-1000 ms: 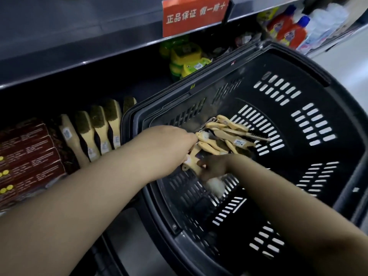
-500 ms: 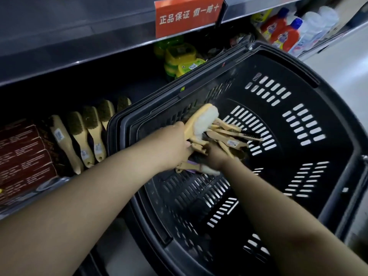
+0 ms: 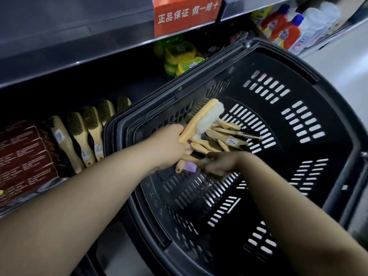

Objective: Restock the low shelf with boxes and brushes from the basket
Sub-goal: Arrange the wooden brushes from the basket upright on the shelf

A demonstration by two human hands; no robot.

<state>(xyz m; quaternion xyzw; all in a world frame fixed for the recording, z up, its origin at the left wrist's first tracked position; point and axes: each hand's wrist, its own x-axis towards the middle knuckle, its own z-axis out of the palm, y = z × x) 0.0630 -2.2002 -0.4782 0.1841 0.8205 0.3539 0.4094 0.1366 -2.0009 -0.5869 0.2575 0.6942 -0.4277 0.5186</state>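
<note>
Dark red boxes (image 3: 25, 152) and a row of shelved brushes (image 3: 79, 136) stand on the low shelf (image 3: 47, 185), well left of the left hand (image 3: 169, 148). It grips the handle of a white-bristled brush (image 3: 201, 120), raised above the brush pile (image 3: 227, 136) just right of it in the black basket (image 3: 310, 62). The right hand (image 3: 221, 165) reaches into that pile; shadow and blur hide whether it grasps anything. Best to lift the brush clear of the rim, then set it handle-out beside the row.

The right grip (image 3: 219, 166) is blurred, its hold unclear; the red boxes (image 3: 23, 156) run off the left edge.
</note>
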